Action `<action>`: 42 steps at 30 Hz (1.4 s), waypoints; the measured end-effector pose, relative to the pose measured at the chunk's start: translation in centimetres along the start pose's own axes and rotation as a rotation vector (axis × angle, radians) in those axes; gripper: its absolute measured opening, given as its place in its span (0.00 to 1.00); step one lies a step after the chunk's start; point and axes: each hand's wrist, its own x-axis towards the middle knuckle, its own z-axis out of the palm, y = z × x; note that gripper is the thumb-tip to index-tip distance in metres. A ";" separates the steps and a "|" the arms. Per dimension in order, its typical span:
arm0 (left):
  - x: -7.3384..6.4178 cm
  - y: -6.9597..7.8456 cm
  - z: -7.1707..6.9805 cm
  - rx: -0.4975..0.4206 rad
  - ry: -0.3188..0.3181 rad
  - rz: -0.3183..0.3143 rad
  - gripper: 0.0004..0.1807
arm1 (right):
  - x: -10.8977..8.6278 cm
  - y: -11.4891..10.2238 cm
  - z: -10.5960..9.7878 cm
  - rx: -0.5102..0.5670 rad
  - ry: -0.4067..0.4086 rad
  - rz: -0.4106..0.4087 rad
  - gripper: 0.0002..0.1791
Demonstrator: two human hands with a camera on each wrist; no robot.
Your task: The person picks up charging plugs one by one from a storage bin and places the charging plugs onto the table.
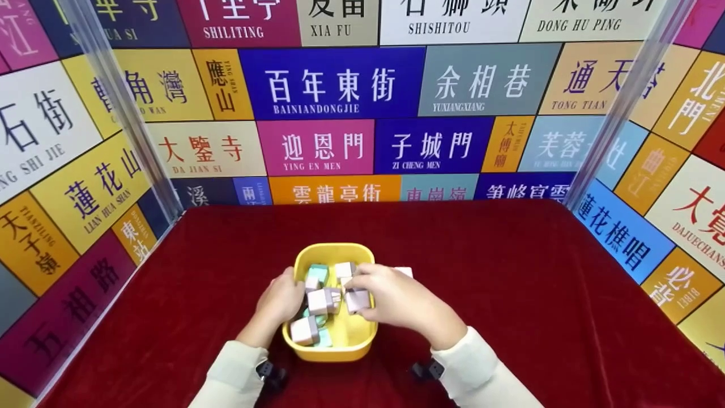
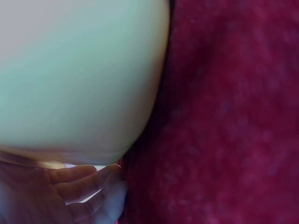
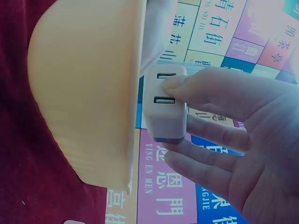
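Note:
A yellow plastic tub (image 1: pixel 334 355) sits on the cloth with several white-and-grey chargers (image 1: pixel 305 330) and small teal pieces (image 1: pixel 319 274) inside. My left hand (image 1: pixel 280 300) grips the tub's left rim; in the left wrist view its fingers (image 2: pixel 77 186) lie along the outer wall and the thumb is hidden. Over the right side of the tub, my right hand (image 1: pixel 393 294) pinches a white USB charger (image 3: pixel 166 109) between thumb and fingers. Two USB ports on it face the right wrist camera. Its grey end (image 1: pixel 357 301) shows in the head view.
Dark red cloth (image 1: pixel 481 272) covers the table. A white object (image 1: pixel 403 272) lies on it just beyond my right hand, partly hidden. Panels printed with colourful place names (image 1: pixel 340 85) stand behind and at both sides, with clear corner posts (image 1: pixel 612 107).

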 end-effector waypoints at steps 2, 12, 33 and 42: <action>0.0 0.0 0.0 -0.003 -0.001 -0.003 0.20 | -0.1 0.2 -0.2 -0.001 0.015 0.012 0.22; -0.1 0.1 -0.1 -0.020 -0.014 -0.013 0.24 | -0.6 1.9 -1.1 0.001 0.067 0.059 0.22; 0.0 0.0 0.0 -0.024 -0.002 -0.019 0.21 | -1.7 5.5 -2.2 0.026 0.069 0.166 0.20; 0.0 0.0 0.0 -0.024 -0.003 -0.016 0.22 | -2.2 7.1 -2.4 0.036 0.079 0.210 0.19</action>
